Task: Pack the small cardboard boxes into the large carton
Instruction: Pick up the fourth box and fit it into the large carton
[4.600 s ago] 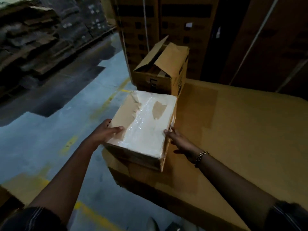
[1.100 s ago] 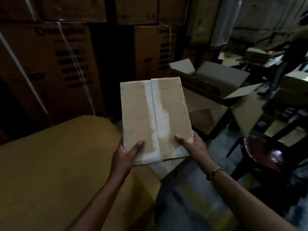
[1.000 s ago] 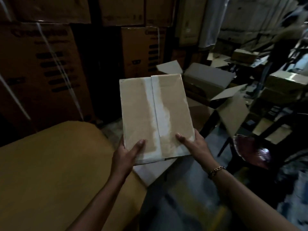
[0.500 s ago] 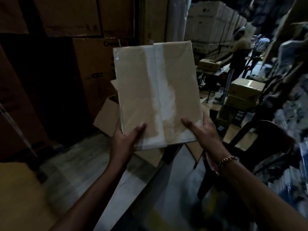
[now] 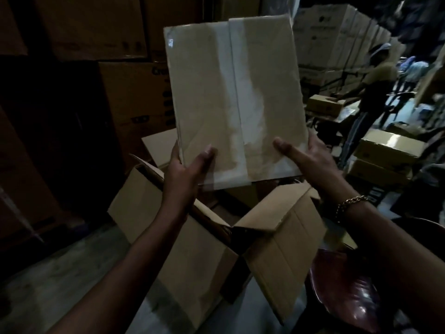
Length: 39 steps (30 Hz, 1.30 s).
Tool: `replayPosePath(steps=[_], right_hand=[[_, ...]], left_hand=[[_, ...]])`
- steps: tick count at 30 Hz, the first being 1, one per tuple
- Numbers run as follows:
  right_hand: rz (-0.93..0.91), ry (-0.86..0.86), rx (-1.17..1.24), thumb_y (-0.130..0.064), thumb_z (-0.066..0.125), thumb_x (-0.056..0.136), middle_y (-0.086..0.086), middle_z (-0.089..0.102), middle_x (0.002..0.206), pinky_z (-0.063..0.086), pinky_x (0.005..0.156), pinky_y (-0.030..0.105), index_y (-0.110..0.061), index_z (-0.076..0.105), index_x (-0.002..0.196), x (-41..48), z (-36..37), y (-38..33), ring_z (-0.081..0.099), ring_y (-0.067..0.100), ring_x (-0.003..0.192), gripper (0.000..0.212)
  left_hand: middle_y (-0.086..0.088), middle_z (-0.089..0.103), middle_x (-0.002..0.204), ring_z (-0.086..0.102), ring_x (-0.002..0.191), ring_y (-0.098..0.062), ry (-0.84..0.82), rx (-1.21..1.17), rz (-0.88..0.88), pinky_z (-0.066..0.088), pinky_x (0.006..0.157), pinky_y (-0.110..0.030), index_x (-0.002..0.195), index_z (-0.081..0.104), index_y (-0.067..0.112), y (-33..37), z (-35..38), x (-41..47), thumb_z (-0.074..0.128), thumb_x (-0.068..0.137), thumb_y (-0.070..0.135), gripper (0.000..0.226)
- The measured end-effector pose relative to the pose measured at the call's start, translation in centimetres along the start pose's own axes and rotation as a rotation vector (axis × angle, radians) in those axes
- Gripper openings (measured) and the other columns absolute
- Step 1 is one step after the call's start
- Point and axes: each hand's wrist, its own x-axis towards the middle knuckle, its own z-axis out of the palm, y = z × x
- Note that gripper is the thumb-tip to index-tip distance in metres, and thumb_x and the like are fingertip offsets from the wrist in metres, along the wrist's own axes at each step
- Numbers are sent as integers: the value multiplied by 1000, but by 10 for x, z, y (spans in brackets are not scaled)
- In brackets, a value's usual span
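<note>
Taped small cardboard box [image 5: 236, 97] is in the air above the open large carton [image 5: 183, 266], not yet inside; left hand [image 5: 185, 169] and right hand [image 5: 310, 160] grip its lower corners, thumbs on top. Carton contents too dark to tell, lowering in is left

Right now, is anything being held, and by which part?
The taped small box, by its two lower corners: left hand and right hand.

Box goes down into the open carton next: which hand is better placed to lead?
Left, probably. The left hand grips the small box directly over the opening of the large carton; the right hand holds its corner above the side flap.
</note>
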Motion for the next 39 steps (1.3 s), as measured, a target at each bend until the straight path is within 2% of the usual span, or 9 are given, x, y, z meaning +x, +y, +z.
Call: replayPosePath(steps=[6,14,19,22,24,28,34,37,39], right_hand=[[60,-164,50,-63,64,83,-6,63,120,53,67,24,-31,49,133,100,-4,31,66,11,99,62],[85,-558,-107,-77,63,74,-6,66,120,56,92,40,-38,51,131,216,12,127,67,16,102,69],[204,-821,-109,-63,70,78,-5,70,108,57,72,29,-28,56,128,249,42,177,70,16,92,63],[300,-946,-119,-72,79,57,0,71,97,58,77,32,-18,65,109,258,70,205,69,18,86,77],[363,-1009,-149,-61,77,72,4,68,91,55,68,24,-12,70,96,262,87,221,67,13,73,54],[404,-1009,-181,-32,68,91,11,57,92,35,60,28,-8,69,84,265,115,251,46,19,67,25],[387,-994,-288,-32,67,93,8,52,72,31,45,22,-10,58,75,261,141,279,41,15,54,30],[319,-1000,-426,-37,74,84,10,60,102,42,60,27,-11,59,97,250,152,290,59,21,79,32],[242,-1094,-552,-50,77,72,7,58,125,47,78,29,-7,50,128,240,161,295,60,27,107,75]], left_hand=[[12,65,127,62,116,-13,110,176,-47,48,104,-45,134,52,38,-26,27,49,50,78,79,69],[5,71,115,66,110,-18,332,248,-273,48,105,-37,114,65,25,-89,73,85,63,86,59,44],[-8,62,130,59,119,-26,417,418,-408,46,103,-37,131,51,15,-129,89,82,57,99,34,38],[-11,56,139,55,124,-29,418,634,-544,44,104,-39,138,44,11,-149,89,85,55,99,37,48],[-13,56,140,55,125,-31,413,749,-609,44,104,-40,140,43,12,-161,88,89,55,97,40,53],[-13,55,142,54,127,-32,429,834,-679,44,104,-36,140,45,10,-185,87,98,58,95,37,54],[-22,36,155,42,137,-38,303,1023,-836,37,111,-45,154,21,4,-216,84,110,45,99,43,71],[-25,23,159,35,141,-40,126,1222,-886,36,112,-43,157,6,3,-224,93,117,39,100,30,71],[-23,30,156,40,138,-37,-12,1297,-923,40,104,-38,156,17,1,-231,97,117,49,93,28,75]])
